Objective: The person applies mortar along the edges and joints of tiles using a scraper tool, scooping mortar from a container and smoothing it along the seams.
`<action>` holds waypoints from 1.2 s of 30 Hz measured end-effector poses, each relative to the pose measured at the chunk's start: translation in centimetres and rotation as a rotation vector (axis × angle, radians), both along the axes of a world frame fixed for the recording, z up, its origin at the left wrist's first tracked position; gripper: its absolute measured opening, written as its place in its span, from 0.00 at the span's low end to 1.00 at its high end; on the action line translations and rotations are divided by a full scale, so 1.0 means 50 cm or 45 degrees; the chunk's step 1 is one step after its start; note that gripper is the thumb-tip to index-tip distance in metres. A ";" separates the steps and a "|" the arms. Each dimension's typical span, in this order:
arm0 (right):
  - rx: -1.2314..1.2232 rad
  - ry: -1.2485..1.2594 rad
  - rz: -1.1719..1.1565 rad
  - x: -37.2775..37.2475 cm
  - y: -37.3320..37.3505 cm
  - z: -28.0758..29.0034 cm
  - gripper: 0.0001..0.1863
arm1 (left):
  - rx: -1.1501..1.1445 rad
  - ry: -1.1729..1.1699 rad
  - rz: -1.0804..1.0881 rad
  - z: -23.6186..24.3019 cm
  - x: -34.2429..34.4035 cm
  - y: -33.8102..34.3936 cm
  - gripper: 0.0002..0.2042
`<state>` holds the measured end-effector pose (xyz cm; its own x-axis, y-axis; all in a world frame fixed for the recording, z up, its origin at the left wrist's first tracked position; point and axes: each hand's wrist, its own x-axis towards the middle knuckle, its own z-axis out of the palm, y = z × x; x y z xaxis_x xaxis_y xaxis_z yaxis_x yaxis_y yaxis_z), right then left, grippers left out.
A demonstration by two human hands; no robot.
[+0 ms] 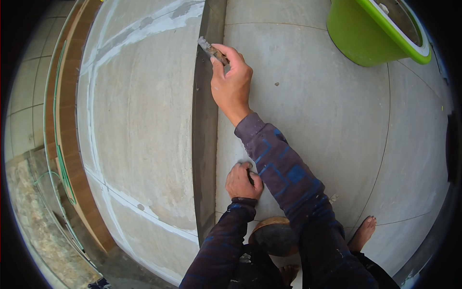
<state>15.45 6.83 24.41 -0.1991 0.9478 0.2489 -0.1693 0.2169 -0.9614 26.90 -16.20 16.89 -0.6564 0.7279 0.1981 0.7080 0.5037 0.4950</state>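
My right hand (233, 84) reaches forward over the dark riser strip (204, 144) between a raised tiled slab (149, 120) and the lower floor. Thumb and fingers pinch a small, dirty scraper-like piece (219, 55) with grey paste on its tip, which is at the slab's edge. Lower down, my left hand (244, 181) rests closed on the floor tiles beside the riser, near my right forearm. Something dark shows at its curled fingers, too hidden to name. A round black bowl (275, 238) with a brownish rim stands between my legs, partly covered by my right sleeve.
A green tub (358, 36) with a pale rim stands on the floor at the far right. White filler bands (149, 24) run along the slab's tile joints. Brown boards (72, 144) and a green cord (62, 168) line the left side. My bare foot (364, 233) is at lower right.
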 end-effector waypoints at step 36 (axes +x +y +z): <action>0.079 -0.080 0.458 0.221 -0.331 -0.013 0.21 | 0.225 -0.097 0.184 0.019 0.038 0.058 0.11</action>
<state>26.50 -9.73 23.74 -0.5337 0.7979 0.2803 -0.1864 0.2123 -0.9593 28.78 -13.29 17.83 -0.7693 0.5836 0.2600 0.5921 0.4982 0.6334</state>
